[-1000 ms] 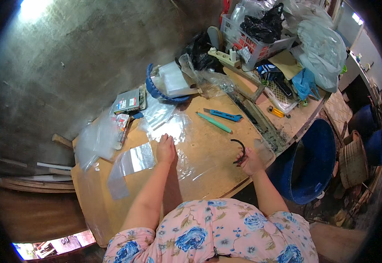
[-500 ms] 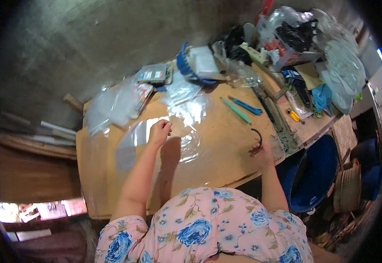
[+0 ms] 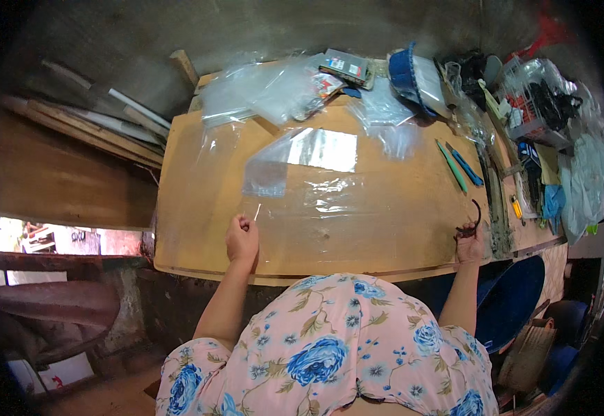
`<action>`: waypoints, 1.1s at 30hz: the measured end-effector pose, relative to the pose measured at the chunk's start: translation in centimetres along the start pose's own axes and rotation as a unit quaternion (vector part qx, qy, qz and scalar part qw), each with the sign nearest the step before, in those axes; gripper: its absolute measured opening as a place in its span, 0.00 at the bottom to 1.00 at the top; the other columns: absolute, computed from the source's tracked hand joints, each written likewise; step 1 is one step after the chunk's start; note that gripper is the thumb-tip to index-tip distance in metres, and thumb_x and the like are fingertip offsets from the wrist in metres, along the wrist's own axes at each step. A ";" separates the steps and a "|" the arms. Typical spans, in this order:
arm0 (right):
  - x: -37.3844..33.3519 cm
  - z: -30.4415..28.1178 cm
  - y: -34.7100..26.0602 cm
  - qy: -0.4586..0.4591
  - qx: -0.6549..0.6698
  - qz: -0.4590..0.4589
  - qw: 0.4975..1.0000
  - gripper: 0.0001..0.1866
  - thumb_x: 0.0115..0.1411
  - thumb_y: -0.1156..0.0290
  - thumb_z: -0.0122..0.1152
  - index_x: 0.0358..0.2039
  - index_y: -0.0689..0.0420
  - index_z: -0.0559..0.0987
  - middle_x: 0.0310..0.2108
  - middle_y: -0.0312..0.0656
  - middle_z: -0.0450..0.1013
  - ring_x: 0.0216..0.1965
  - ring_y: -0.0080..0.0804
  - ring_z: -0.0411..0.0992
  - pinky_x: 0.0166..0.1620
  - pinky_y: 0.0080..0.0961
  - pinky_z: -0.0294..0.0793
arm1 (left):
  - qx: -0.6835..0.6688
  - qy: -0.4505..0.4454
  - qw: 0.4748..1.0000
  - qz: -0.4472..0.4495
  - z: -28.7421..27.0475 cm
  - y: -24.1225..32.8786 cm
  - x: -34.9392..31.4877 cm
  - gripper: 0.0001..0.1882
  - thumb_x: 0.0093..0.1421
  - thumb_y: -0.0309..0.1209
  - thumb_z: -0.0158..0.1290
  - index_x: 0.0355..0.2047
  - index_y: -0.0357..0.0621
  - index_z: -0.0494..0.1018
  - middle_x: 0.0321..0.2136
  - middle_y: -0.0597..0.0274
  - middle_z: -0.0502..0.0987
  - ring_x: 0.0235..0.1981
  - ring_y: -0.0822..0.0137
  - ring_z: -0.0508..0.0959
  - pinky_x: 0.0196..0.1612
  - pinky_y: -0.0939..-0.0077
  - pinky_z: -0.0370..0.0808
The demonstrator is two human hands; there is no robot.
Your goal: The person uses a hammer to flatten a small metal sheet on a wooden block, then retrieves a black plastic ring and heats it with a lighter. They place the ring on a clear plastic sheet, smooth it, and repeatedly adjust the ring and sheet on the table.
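Note:
My left hand is closed over the near left part of the table, with thumb and fingers pinched together. A thin whitish strip shows just beyond its fingertips; I cannot tell whether it is held or a glint. To the right, a clear plastic sheet lies flat with bright reflections. A clear plastic bag with a folded corner rests beyond my left hand. Close to the table's right end, my right hand is closed on a black curved thing, hook-like, its kind unclear.
A green cutter-like tool and a blue one lie at the right. Clear bags, a grey box and a blue basket line the back. A blue barrel stands below the right edge.
My left hand has drawn back from the middle of the plastic toward the table's near edge. The right hand still holds the black curved thing. The whole view has shifted.

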State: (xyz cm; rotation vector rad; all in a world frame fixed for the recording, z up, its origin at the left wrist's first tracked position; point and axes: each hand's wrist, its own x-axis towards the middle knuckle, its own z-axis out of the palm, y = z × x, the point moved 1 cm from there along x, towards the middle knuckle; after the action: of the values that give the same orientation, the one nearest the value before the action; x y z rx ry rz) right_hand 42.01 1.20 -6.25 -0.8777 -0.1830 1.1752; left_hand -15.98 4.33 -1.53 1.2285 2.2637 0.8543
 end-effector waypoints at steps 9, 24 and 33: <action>-4.1 12.9 3.4 -0.052 -0.092 -0.016 0.994 0.08 0.61 0.65 0.48 0.32 0.55 0.70 0.25 0.36 0.68 0.27 0.28 0.69 0.35 0.26 0.71 | 0.314 -0.093 0.885 0.332 -2.7 0.7 1.0 0.24 0.55 0.43 0.48 0.53 0.59 0.64 0.59 0.54 0.53 0.61 0.47 0.48 0.57 0.41 0.46; -14.9 31.2 22.1 -0.347 -0.575 0.030 0.740 0.09 0.59 0.68 0.51 0.28 0.61 0.73 0.23 0.35 0.70 0.26 0.20 0.66 0.31 0.20 0.67 | 0.309 -0.093 0.903 0.285 -4.4 -3.2 2.9 0.23 0.56 0.44 0.45 0.54 0.68 0.63 0.60 0.55 0.52 0.61 0.47 0.47 0.57 0.40 0.43; -14.6 32.0 26.1 -0.370 -0.664 -0.026 0.649 0.11 0.56 0.66 0.52 0.28 0.62 0.75 0.24 0.42 0.74 0.26 0.29 0.70 0.31 0.26 0.68 | 0.289 -0.110 0.908 0.285 -4.7 -3.4 3.6 0.23 0.57 0.44 0.44 0.54 0.69 0.63 0.61 0.54 0.50 0.62 0.48 0.45 0.58 0.42 0.42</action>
State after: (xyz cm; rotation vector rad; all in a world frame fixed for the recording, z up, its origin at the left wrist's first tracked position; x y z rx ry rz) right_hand -0.56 7.51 1.76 -1.5387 -1.9418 1.1800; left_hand -22.76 4.51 -0.76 2.1969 2.0479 0.1688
